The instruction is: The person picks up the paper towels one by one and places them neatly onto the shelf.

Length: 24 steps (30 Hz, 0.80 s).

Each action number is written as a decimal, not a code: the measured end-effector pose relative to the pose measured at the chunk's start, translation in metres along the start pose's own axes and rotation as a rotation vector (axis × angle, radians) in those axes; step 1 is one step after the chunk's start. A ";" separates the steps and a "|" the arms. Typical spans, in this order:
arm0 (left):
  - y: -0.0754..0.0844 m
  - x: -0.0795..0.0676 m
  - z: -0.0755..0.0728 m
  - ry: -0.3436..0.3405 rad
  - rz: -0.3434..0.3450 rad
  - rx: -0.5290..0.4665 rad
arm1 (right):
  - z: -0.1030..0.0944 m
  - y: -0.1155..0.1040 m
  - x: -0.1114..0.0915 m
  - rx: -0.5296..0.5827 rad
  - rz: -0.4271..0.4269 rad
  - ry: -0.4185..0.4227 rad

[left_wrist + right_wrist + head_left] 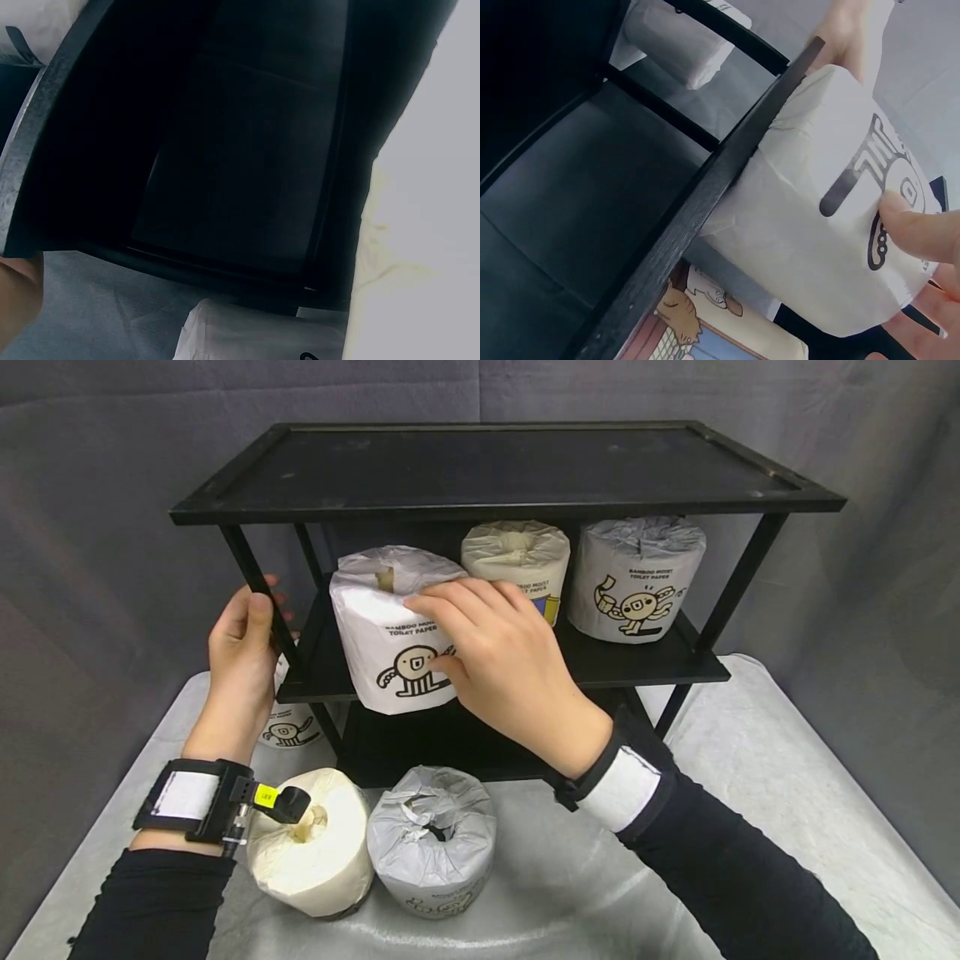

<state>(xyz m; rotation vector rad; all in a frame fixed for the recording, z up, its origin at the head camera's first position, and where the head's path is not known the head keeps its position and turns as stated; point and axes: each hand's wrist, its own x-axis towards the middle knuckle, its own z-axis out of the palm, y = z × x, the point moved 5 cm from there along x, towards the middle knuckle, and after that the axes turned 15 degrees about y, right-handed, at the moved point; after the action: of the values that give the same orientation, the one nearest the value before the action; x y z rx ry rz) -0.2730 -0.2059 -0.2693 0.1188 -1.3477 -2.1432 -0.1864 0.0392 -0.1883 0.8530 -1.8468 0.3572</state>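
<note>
My right hand (498,647) grips a paper-wrapped toilet paper roll (356,643), fingers over its top and thumb on its printed front. The roll leans at the front edge of the middle level of a black shelf rack (525,468), its lower end hanging past that edge. In the right wrist view the thumb presses near the printed figure on the roll (795,225). My left hand (242,664) holds the rack's front left post (249,564), thumb in front and fingers behind. The left wrist view mostly shows the dark lower level (240,165).
On the middle level stand a cream-wrapped roll (517,543) and a white-wrapped roll (637,585). A cream roll (337,852) and a white roll (453,814) stand on the pale cloth before the rack. Another roll (288,727) sits behind the left post.
</note>
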 end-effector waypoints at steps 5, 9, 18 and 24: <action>-0.001 0.000 0.000 0.009 -0.007 -0.007 | 0.005 -0.001 0.002 -0.015 0.019 -0.011; -0.002 0.001 -0.001 0.017 -0.007 -0.026 | 0.009 -0.002 0.003 -0.032 0.028 -0.019; -0.002 0.000 0.001 0.019 -0.015 -0.056 | 0.011 -0.004 0.005 -0.073 0.004 -0.015; -0.002 0.000 0.000 0.027 -0.026 -0.057 | 0.015 -0.002 0.005 -0.058 0.019 -0.031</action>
<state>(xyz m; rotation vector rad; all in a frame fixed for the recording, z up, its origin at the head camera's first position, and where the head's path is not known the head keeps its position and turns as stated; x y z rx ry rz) -0.2737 -0.2049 -0.2712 0.1431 -1.2752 -2.1921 -0.1962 0.0270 -0.1902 0.8062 -1.8864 0.3021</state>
